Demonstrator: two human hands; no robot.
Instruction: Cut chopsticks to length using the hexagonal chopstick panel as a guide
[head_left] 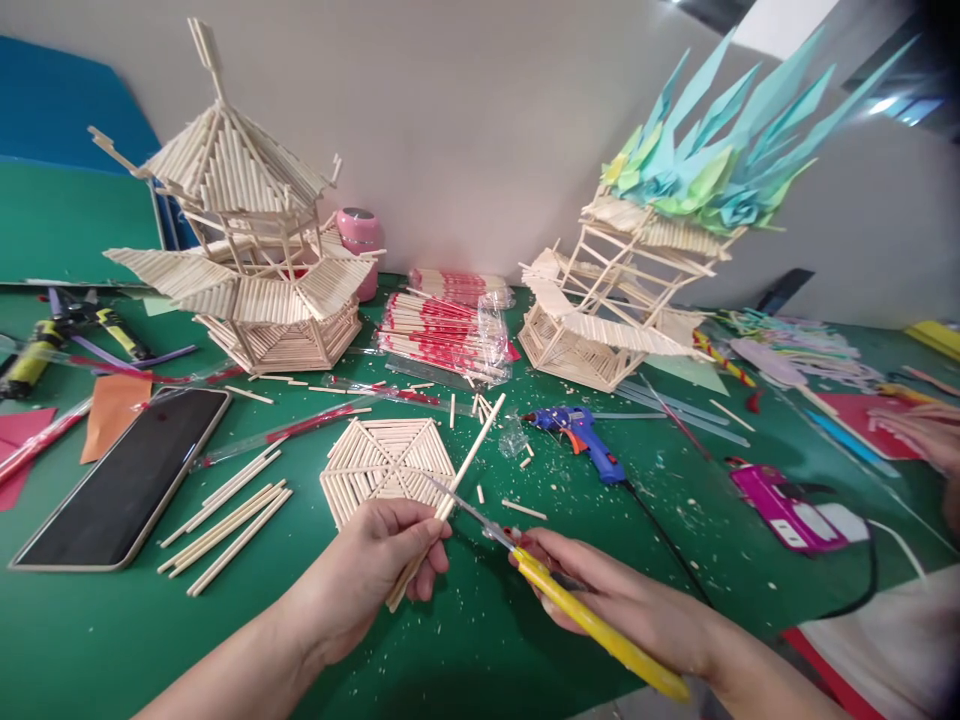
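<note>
My left hand (pixel 401 550) is closed around thin wooden sticks (pixel 480 440), pinched between thumb and fingers; one slants up to the right. In my right hand (pixel 592 590) is a pair of yellow-handled scissors (pixel 559 590), with the blades lying across the stick just above my left thumb. Behind my left hand, a flat octagonal panel made of sticks (pixel 386 455) lies on the green table, its near part hidden. Several loose sticks (pixel 229 530) are spread to the left. A blue glue gun (pixel 581 440) rests on its side beyond the scissors.
Two stick pavilions, one with a pointed roof (pixel 232 170) and one with blue-green paper leaves (pixel 622 290), stand behind. Bagged sticks (pixel 446 335) lie between them. A phone (pixel 124 480) is at left. At right are a magenta device (pixel 787 505) and another person's hand (pixel 919 435).
</note>
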